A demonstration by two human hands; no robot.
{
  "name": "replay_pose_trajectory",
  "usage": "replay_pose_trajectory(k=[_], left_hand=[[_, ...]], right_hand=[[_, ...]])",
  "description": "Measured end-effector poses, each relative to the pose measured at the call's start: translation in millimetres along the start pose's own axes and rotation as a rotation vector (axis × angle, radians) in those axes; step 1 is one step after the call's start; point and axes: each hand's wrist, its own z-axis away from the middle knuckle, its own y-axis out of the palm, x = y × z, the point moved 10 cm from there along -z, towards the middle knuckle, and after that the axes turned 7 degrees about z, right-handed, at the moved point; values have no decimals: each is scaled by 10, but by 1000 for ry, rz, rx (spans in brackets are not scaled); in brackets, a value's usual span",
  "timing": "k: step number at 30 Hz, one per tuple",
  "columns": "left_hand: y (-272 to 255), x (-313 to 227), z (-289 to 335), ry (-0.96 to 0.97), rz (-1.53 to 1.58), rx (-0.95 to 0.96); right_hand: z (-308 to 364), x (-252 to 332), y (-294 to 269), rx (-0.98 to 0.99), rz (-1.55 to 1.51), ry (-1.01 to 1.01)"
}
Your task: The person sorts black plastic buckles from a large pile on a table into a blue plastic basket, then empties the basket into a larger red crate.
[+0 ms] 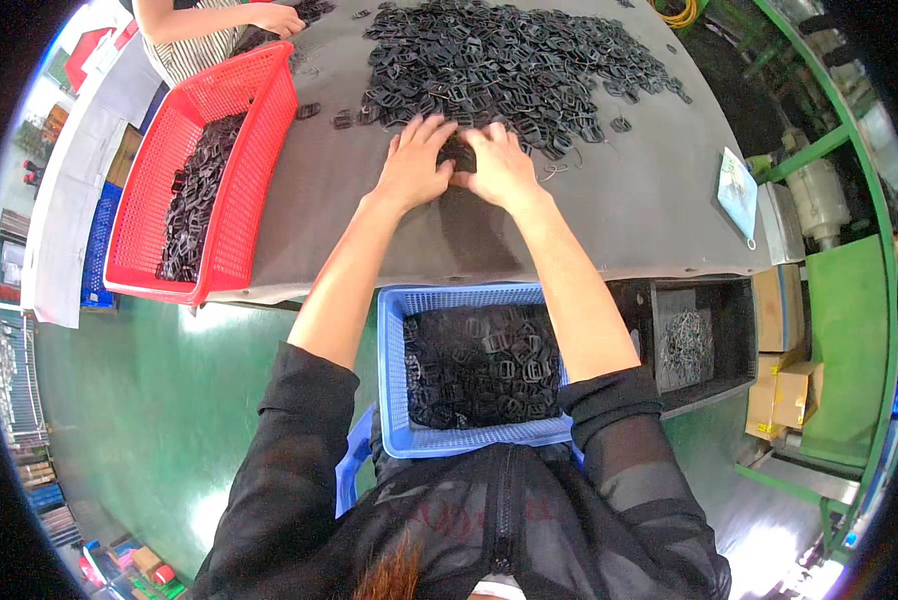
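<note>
A clump of black buckles [458, 155] lies between the person's two hands on the counter [329, 215], at the near edge of a big pile [489, 70]. The left hand [415, 165] and right hand [501, 168] curve around it, each grip loose and unclosed, fingers parted. Below sits a blue basket [393, 380] of buckles; to the left, a red basket [237, 220] holds more, near a co-worker's hand [279, 19].

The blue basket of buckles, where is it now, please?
In the head view, the basket is at lower centre, between the grey table and the person's black jacket.
</note>
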Motion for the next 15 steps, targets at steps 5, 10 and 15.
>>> replay_pose_trajectory(k=[5, 10, 15], left_hand=[[-77, 42, 348, -58, 199, 225], [-292, 61, 372, -274, 688, 9], [-358, 132, 190, -274, 490, -11]], right_hand=[[137, -112, 41, 191, -153, -152], [110, -490, -203, 133, -318, 27], [62, -405, -232, 125, -287, 7]])
